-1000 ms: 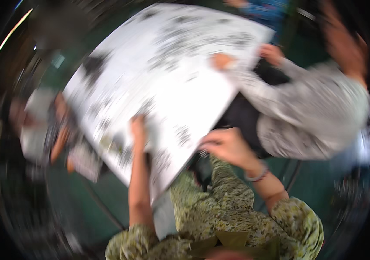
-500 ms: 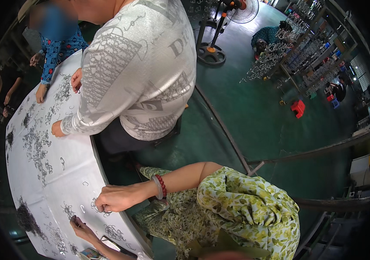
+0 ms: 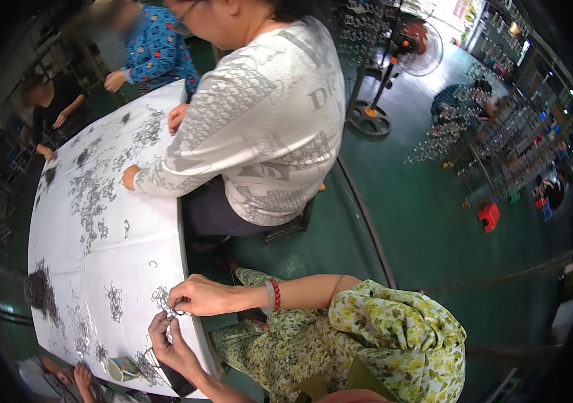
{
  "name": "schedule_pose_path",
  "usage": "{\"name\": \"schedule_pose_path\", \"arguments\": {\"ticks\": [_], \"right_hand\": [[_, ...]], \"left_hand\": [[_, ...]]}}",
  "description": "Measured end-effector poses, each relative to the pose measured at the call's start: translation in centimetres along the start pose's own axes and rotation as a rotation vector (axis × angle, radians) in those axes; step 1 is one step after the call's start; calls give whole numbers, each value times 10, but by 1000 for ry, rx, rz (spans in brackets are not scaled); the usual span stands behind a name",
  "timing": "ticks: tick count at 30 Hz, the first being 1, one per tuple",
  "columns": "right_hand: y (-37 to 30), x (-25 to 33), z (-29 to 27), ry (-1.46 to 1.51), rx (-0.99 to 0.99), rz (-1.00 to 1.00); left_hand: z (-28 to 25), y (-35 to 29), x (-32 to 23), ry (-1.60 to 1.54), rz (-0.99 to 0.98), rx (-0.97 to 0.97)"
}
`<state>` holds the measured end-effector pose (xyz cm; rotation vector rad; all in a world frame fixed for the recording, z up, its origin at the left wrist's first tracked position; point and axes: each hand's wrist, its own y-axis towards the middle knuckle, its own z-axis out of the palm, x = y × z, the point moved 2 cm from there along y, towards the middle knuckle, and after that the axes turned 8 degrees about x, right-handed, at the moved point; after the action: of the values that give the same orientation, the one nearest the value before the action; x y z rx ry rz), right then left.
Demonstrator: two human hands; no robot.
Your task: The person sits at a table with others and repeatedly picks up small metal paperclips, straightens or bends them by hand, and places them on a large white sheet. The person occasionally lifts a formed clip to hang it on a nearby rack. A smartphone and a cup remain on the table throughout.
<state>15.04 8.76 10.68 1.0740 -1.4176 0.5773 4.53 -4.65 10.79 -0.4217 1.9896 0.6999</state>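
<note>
Both hands meet at the near edge of the white desk [image 3: 159, 235]: the right hand [image 3: 199, 295] and left hand [image 3: 169, 339] have their fingers pinched nearly shut on one small wire ring [image 3: 177, 311], probably held up off the sheet for working. Loose rings [image 3: 91, 195] lie strewn along the desk. A small round tin [image 3: 122, 368] with a coloured label sits by the near corner, beside a dark flat phone [image 3: 173, 379].

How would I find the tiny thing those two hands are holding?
Start at the big white table strewn with small dark wire rings. Go to its near edge, where the right hand, with a red bead bracelet, meets the left hand. The ring is pinched between their fingertips, lifted off the cloth, not lying in a pile.
</note>
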Motion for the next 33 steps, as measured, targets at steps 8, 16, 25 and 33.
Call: {"name": "schedule_pose_path", "arguments": {"ticks": [8, 16, 25, 33], "right_hand": [[-3, 10, 4, -91, -30, 71], [-5, -1, 15, 48, 27, 29], [5, -3, 15, -139, 19, -38], [100, -25, 17, -392, 158, -156]], "left_hand": [[11, -5, -4, 189, 156, -171], [21, -14, 20, -347, 94, -201], [18, -6, 25, -400, 34, -203], [1, -3, 20, -131, 132, -200]]}}
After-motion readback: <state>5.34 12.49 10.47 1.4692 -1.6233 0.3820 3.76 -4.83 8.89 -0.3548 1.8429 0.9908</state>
